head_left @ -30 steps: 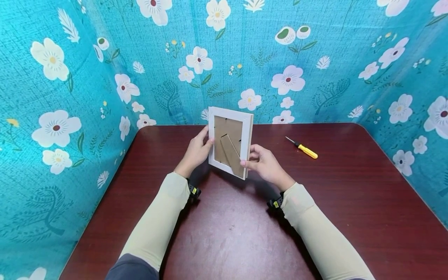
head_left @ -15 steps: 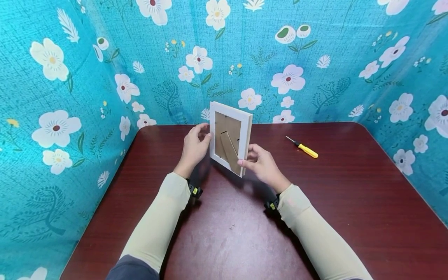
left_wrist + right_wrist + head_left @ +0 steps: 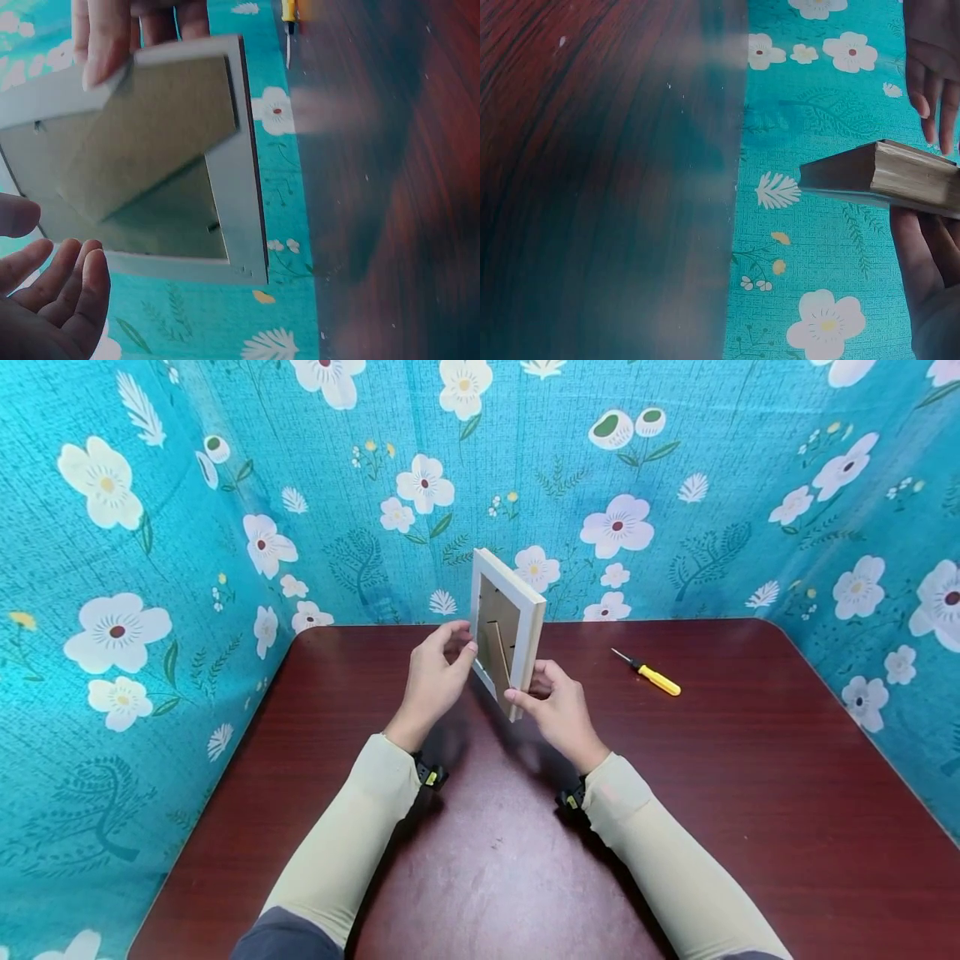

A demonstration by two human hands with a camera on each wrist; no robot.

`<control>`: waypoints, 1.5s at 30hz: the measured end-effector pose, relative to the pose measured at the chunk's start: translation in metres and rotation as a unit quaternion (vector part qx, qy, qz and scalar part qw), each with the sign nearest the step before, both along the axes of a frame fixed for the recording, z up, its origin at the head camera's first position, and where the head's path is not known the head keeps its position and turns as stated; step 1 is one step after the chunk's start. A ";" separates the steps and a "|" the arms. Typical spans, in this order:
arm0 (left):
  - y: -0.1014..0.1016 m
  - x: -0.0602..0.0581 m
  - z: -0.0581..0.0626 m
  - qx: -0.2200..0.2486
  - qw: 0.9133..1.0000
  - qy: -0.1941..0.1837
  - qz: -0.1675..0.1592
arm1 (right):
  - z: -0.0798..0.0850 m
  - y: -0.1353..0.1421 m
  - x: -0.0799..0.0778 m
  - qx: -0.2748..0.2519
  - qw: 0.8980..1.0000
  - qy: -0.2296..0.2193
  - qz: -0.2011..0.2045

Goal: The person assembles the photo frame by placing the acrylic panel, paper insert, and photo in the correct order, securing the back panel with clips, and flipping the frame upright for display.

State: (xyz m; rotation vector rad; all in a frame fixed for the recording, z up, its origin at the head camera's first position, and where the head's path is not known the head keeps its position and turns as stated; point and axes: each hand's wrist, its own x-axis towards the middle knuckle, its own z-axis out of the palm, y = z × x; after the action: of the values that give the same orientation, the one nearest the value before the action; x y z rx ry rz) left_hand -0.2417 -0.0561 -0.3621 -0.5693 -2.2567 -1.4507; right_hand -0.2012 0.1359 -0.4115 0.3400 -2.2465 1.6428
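A white-bordered picture frame (image 3: 528, 597) stands nearly upright, its brown back and folding stand leg (image 3: 497, 647) turned toward me. My right hand (image 3: 561, 706) pinches its near side edge low down, thumb on the back, fingers behind. Beside the far edge is my left hand (image 3: 437, 675), its fingers loosely bent. In the left wrist view those left fingers (image 3: 94, 292) and the thumb lie apart with the frame (image 3: 244, 217) just beyond them. The right wrist view shows the frame (image 3: 915, 176) edge-on over the right hand's fingers (image 3: 915, 251). The frame's front is hidden.
A screwdriver (image 3: 658, 680) with a yellow handle lies on the dark red table (image 3: 750, 793), to the right of the frame. Blue floral cloth (image 3: 465, 485) hangs behind the table and along both sides.
The frame has turned more edge-on and its top has risen. My left hand has let go of the edge it held and has followed rightward; the right hand has shifted slightly forward with the frame.
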 end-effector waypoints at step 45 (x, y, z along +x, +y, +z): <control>0.045 0.028 0.027 -0.042 0.995 0.049 0.080 | -0.009 -0.037 -0.001 -0.005 0.986 0.145 -0.085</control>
State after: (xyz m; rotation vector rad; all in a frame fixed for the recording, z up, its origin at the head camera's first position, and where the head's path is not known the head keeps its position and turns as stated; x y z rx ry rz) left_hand -0.2139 -0.0115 -0.3354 -0.4624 -2.2380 -1.2289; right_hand -0.2018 0.0989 -0.4206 0.3485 -1.9911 1.4166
